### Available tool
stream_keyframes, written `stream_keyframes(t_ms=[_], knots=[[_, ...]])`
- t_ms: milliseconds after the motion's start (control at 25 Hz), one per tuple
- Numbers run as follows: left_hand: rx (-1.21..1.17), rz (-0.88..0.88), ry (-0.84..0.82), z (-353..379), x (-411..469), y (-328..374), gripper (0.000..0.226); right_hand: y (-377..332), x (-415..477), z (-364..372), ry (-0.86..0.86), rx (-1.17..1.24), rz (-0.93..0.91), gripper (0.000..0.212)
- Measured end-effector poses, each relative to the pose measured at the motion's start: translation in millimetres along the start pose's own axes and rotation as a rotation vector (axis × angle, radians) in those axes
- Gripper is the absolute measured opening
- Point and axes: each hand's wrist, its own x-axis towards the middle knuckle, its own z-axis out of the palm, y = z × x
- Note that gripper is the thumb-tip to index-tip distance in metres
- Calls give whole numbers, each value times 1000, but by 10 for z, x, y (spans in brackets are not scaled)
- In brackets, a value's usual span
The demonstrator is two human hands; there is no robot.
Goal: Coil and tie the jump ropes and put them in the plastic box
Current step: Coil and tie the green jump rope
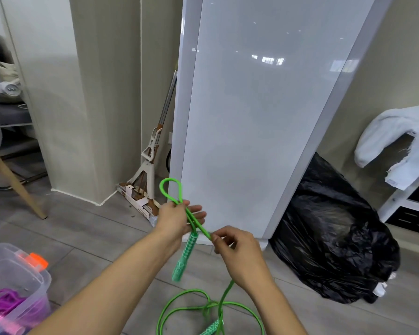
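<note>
Green jump rope (171, 179) looks light, limp and slightly slick, by my judgement; only its patterned handle (185, 257) is stiff. My left hand (174, 220) pinches the folded loop under the thumb, and the handle dangles below it. My right hand (240, 252) pinches the strand just right of that. Slack trails on the near floor. The plastic box (34, 284) sits near left, with open floor between us and a black bin bag (331, 238) on the right.
</note>
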Motion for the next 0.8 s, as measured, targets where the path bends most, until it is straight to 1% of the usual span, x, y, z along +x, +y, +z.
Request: stream_keyframes(t_ms=[80,200,280,320,400,480,520,640,720,800], knots=[[-141,-14,102,-87,138,108,17,20,-7,-39,-177,-53,-11,17],[-155,0,222,-214,276,206,27,94,17,-175,-343,-68,34,23],[-76,64,261,-277,311,241,27,176,41,-316,-355,-123,67,23],[-25,91,255,-293,322,244,26,216,54,-385,-311,-157,72,22],[88,101,168,-275,301,213,25,256,66,-481,-130,-205,41,20],[254,98,8,-205,207,151,21,215,70,-489,71,-163,-12,20],[344,102,-80,-168,142,112,20,178,67,-467,125,-123,-35,20],[534,109,-321,-67,-91,1,20,82,47,-341,145,-55,-77,18],[633,140,-397,-23,-197,-72,19,78,38,-259,141,-62,-82,17],[664,159,-455,11,-245,-134,18,77,33,-212,146,-64,-62,16]])
